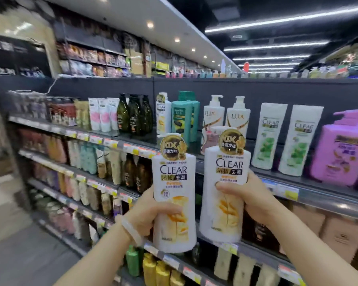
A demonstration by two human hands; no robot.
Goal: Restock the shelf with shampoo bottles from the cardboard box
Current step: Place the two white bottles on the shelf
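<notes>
Two shampoo bottles raised toward the top shelf [132,148].
Left hand [151,209] grips one bottle [174,182], right hand [254,195] the other bottle [225,180]; a nudge could topple the neighbouring Lux bottle [214,114].

Both white shampoo bottles [174,195] [225,188] look like glossy, smooth plastic. Behind them, the shelf [327,200] edge appears to be matt grey metal with paper price tags [281,189].

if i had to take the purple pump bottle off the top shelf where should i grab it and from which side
Grip the purple pump bottle around its wide body, coming straight in from the aisle front. It stands upright at the shelf edge with its front face open. The green-leaf CLEAR bottle crowds its left side, and the thin pump neck would likely give a poor hold.
</notes>
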